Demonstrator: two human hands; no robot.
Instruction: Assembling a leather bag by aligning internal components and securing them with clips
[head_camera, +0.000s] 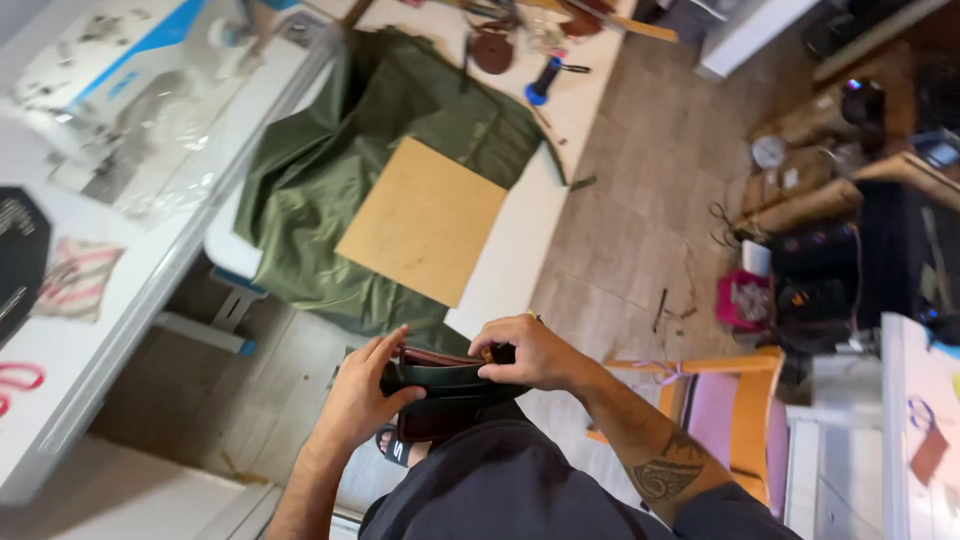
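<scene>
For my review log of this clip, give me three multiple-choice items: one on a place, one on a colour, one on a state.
1. Where does the flat tan cardboard square lie?
A on the green cloth
B on the floor
C on the wooden chair

2. What colour is the crumpled cloth on the white table?
A red
B olive green
C yellow

3. How is the dark leather pouch held?
A by neither hand
B by one hand
C by both hands

Key: 1 A, cloth shows all round the square; 2 B, plainly green; 3 C, left hand and right hand both grip it.
</scene>
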